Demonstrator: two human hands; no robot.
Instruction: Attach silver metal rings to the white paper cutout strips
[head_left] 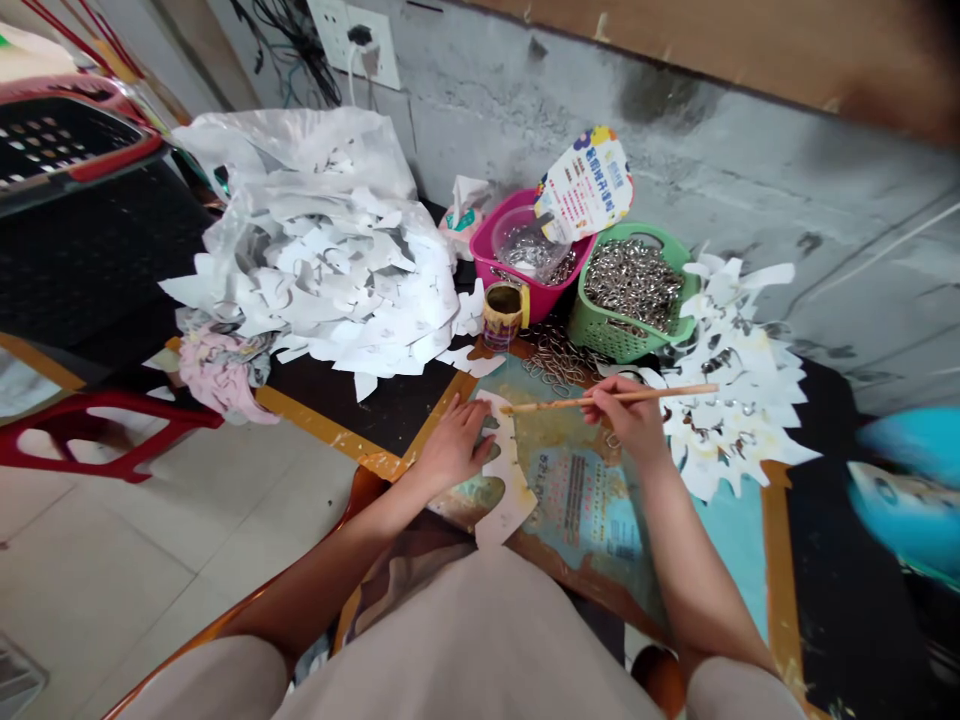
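Observation:
My right hand (628, 418) grips a long wooden paintbrush (660, 394) about midway. The brush lies nearly level, and its tip meets the upper edge of a white cut-out piece (508, 490) with a wavy outline. Fingers spread, my left hand (459, 440) rests flat on the left side of that piece. Under it is a work surface (536, 425) smeared with dried yellowish stuff, with a printed sheet (581, 500) on it. Just beyond the brush lie loose metal wire loops (553, 368). A stained can (502, 318) stands behind my left hand.
A large heap of white cut-outs (352, 290) spills from a plastic bag at the left. Metal pieces fill a green basket (619, 335) and a pink basket (487, 245). More spiky cut-outs (739, 400) lie at the right. A pink cloth (217, 375) hangs at the left edge.

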